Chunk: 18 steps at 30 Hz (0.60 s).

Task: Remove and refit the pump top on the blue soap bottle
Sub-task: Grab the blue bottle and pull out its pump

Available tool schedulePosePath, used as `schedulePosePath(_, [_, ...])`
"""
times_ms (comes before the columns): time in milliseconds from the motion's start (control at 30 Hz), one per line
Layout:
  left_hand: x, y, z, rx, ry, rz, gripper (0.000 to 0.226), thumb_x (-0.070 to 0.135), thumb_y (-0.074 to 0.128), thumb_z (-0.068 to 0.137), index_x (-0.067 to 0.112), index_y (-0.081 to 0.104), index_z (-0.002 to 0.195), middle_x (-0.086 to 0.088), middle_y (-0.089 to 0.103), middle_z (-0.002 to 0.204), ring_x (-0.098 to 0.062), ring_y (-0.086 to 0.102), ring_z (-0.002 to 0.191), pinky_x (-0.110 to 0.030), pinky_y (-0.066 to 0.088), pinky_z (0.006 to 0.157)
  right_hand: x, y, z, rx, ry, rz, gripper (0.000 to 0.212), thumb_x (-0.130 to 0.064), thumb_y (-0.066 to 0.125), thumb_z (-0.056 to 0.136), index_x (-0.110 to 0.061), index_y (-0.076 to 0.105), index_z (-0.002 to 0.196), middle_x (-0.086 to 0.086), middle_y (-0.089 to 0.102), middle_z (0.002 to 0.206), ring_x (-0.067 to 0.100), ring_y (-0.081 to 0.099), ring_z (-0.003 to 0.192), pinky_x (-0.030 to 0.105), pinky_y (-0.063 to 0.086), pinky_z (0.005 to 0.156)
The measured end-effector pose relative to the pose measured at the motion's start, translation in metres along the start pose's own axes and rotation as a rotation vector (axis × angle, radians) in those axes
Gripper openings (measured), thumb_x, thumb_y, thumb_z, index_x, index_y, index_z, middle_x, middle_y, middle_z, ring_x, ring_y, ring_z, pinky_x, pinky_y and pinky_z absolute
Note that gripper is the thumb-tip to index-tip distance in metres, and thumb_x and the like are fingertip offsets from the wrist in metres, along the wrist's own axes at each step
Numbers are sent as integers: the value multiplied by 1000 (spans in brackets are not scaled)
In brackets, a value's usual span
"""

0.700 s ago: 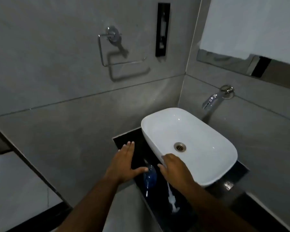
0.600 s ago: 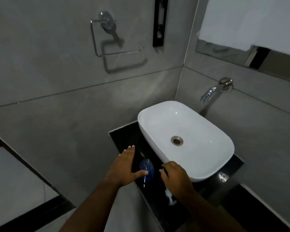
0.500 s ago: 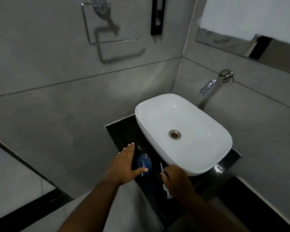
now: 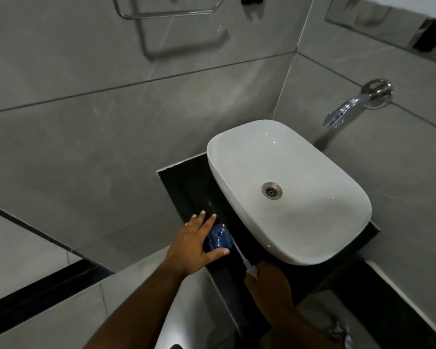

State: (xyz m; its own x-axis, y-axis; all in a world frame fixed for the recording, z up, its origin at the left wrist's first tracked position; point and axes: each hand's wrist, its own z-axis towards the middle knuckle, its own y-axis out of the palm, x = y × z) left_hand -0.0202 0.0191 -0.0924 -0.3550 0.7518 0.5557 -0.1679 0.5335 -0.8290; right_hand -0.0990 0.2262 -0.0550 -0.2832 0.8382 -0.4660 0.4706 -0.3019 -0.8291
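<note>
A blue soap bottle point(image 4: 219, 238) stands upright on the black counter point(image 4: 184, 182), seen from above with its neck uncovered. My left hand point(image 4: 194, 245) wraps the bottle's left side, thumb across the front. The white pump top point(image 4: 248, 264), with its thin dip tube slanting up toward the bottle, is held in my right hand point(image 4: 268, 282), just right of and below the bottle. The pump head itself is mostly hidden inside that fist.
A white basin point(image 4: 287, 190) sits on the counter right of the bottle, its rim close to the tube. A chrome spout point(image 4: 347, 109) juts from the right wall. A chrome towel ring point(image 4: 166, 11) hangs on the left wall. Grey tiles surround the counter.
My right hand has picked the pump top up off the counter and now holds it with the tube angled toward the bottle. The left hand has closed around the bottle. The camera tilted down.
</note>
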Motion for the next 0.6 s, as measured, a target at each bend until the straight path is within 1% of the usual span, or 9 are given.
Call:
schedulePosePath(100, [-2, 2, -2, 31, 20, 41, 102, 92, 35, 74, 33, 11, 154, -3, 8, 164, -24, 2, 150, -43, 10, 118, -5, -10, -6, 31, 38, 197, 15, -29, 68, 78, -16, 61, 74, 3, 67, 73, 21, 63, 69, 40, 55, 70])
schedulePosePath(200, [-2, 5, -2, 71, 52, 106, 100, 90, 32, 79, 30, 7, 155, 1, 0, 161, -18, -8, 147, -40, 3, 117, -8, -21, -14, 108, 59, 285, 13, -24, 74, 73, -24, 61, 70, 0, 69, 68, 20, 63, 66, 35, 54, 66])
schedulePosePath(233, [-2, 5, -2, 77, 64, 132, 100, 90, 31, 80, 28, 6, 155, 1, -3, 160, -17, -10, 146, -39, 1, 117, -10, -26, -16, 131, 49, 314, 16, -22, 75, 72, -28, 60, 70, -2, 69, 69, 19, 64, 66, 28, 52, 65])
schedulePosePath(267, [-2, 5, -1, 78, 75, 153, 101, 90, 29, 81, 26, 5, 155, 2, -4, 160, -17, -11, 146, -39, -1, 117, -13, -31, -17, 155, 18, 339, 22, -19, 76, 71, -32, 58, 70, -6, 68, 69, 14, 63, 65, 17, 48, 62])
schedulePosePath(300, [-2, 4, -1, 77, 84, 168, 101, 89, 28, 81, 25, 5, 155, 1, -5, 160, -16, -11, 146, -38, -2, 117, -17, -37, -17, 176, -29, 340, 26, -17, 76, 72, -35, 57, 71, -10, 66, 70, 5, 60, 65, 8, 44, 58])
schedulePosePath(367, [-2, 4, 0, 72, 94, 185, 102, 89, 28, 82, 22, 5, 155, 1, -5, 160, -16, -11, 147, -38, -3, 118, -28, -52, -14, 202, -162, 269, 20, -18, 76, 73, -30, 63, 82, -13, 61, 72, -3, 54, 67, 3, 38, 57])
schedulePosePath(400, [-2, 4, 0, 67, 97, 191, 102, 89, 28, 83, 21, 5, 155, 1, -5, 160, -16, -11, 148, -38, -4, 119, -34, -62, -11, 217, -230, 220, 17, -19, 76, 74, -22, 65, 87, -10, 61, 74, -2, 53, 67, 3, 35, 60])
schedulePosePath(467, [-2, 5, 0, 72, 103, 202, 102, 88, 28, 83, 19, 4, 155, 1, -6, 161, -15, -12, 148, -37, -6, 118, -45, -83, -4, 221, -345, 123, 20, -21, 76, 75, -13, 66, 90, -3, 63, 78, 3, 54, 66, 4, 34, 62])
schedulePosePath(600, [-1, 5, 0, 94, 116, 224, 102, 87, 28, 85, 18, 3, 155, -1, -6, 161, -13, -17, 147, -35, -11, 116, -70, -125, 6, 108, -515, -44, 26, -29, 73, 76, -15, 65, 96, -9, 59, 80, 4, 52, 66, 6, 33, 61])
